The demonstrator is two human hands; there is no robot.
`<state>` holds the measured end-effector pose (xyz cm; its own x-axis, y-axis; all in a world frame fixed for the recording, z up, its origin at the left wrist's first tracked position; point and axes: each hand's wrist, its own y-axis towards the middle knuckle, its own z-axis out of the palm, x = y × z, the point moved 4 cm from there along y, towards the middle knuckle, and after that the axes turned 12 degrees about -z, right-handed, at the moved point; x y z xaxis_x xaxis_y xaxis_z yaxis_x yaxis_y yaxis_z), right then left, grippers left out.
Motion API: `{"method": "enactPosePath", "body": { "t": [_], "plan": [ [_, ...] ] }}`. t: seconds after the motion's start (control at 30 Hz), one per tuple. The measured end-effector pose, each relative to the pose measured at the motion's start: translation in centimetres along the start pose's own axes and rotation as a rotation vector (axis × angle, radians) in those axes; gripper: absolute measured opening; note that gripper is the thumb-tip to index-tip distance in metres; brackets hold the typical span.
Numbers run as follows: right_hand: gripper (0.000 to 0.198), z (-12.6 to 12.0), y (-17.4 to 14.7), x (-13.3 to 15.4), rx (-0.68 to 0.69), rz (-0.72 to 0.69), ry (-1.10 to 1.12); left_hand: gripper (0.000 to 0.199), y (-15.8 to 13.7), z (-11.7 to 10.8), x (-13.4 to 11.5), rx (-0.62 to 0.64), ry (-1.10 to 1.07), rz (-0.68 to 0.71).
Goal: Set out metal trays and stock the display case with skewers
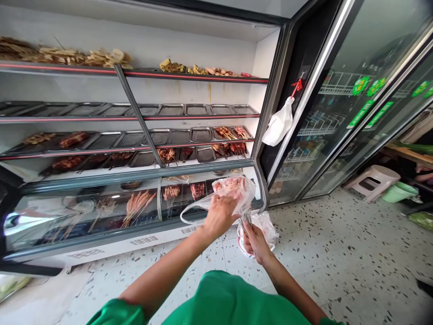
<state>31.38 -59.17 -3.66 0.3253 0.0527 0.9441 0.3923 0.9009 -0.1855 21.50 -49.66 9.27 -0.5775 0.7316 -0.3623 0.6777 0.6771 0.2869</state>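
A clear plastic bag [248,187] is around a bunch of raw meat skewers [229,184], in front of the glass display case. My left hand [220,215] is closed on the bag from the near side, and one loop of the bag hangs out to the left. Thin metal skewer ends stick out below the bag, with my right hand [256,243] wrapped round them. Another whitish plastic bag [267,228] shows low behind my right hand; its contents are hidden.
The refrigerated case [203,167] holds trays of skewers on several shelves. A white bag [280,122] hangs by a red tie from its right frame. Glass-door fridges [314,135] stand to the right, with a stool [374,180] and green bucket [400,192] beyond.
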Motion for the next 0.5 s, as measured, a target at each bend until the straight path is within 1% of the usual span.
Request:
{"method": "enactPosePath", "body": {
  "t": [0.03, 0.07, 0.1, 0.13, 0.17, 0.23, 0.27, 0.3, 0.33, 0.37, 0.4, 0.43, 0.47, 0.5],
  "plan": [
    [0.059, 0.2, 0.0, 0.0, 0.008, 0.002, -0.001, 0.030, 0.2, 1.1, -0.5, 0.054, 0.038, -0.012],
    [0.058, 0.3, 0.0, 0.0, 0.011, 0.006, -0.007, 0.020, 0.3, 1.9, -0.7, 0.076, 0.066, -0.033],
    [0.058, 0.3, 0.0, 0.0, 0.010, 0.010, -0.018, 0.017, 0.4, 2.3, -0.9, 0.079, 0.084, -0.052],
    [0.058, 0.4, 0.0, -0.1, 0.012, 0.012, -0.034, 0.021, 0.5, 2.5, -1.2, 0.075, 0.093, -0.057],
    [0.057, 0.4, 0.0, -0.3, 0.015, 0.014, -0.054, 0.026, 0.7, 2.3, -1.5, 0.065, 0.096, -0.049],
    [0.054, 0.5, 0.0, -0.8, 0.019, 0.013, -0.104, 0.027, 1.6, 1.5, -2.4, 0.045, 0.074, -0.025],
    [0.053, 0.6, 0.0, -1.2, 0.021, 0.009, -0.124, 0.027, 2.4, 0.9, -2.6, 0.029, 0.029, -0.037],
    [0.051, 0.6, 0.0, -1.7, 0.022, 0.006, -0.142, 0.027, 3.5, 0.2, -2.5, 0.008, -0.057, -0.087],
    [0.050, 0.7, -0.1, -2.2, 0.026, 0.007, -0.158, 0.026, 4.8, -0.5, -2.0, -0.011, -0.166, -0.162],
    [0.049, 0.7, -0.2, -2.8, 0.036, 0.015, -0.170, 0.024, 6.4, -1.2, -1.1, -0.039, -0.290, -0.266],
    [0.049, 0.7, -0.3, -3.2, 0.054, 0.030, -0.172, 0.017, 7.9, -1.8, 0.5, -0.065, -0.444, -0.400],
    [0.049, 0.8, -0.6, -3.6, 0.079, 0.050, -0.168, 0.012, 9.5, -2.5, 2.0, -0.083, -0.496, -0.462],
    [0.050, 0.7, -0.8, -3.8, 0.105, 0.068, -0.158, 0.011, 10.8, -3.2, 3.9, -0.110, -0.523, -0.522],
    [0.052, 0.7, -1.0, -3.8, 0.126, 0.082, -0.144, 0.013, 11.8, -3.8, 6.0, -0.125, -0.585, -0.611]
  ]
}}
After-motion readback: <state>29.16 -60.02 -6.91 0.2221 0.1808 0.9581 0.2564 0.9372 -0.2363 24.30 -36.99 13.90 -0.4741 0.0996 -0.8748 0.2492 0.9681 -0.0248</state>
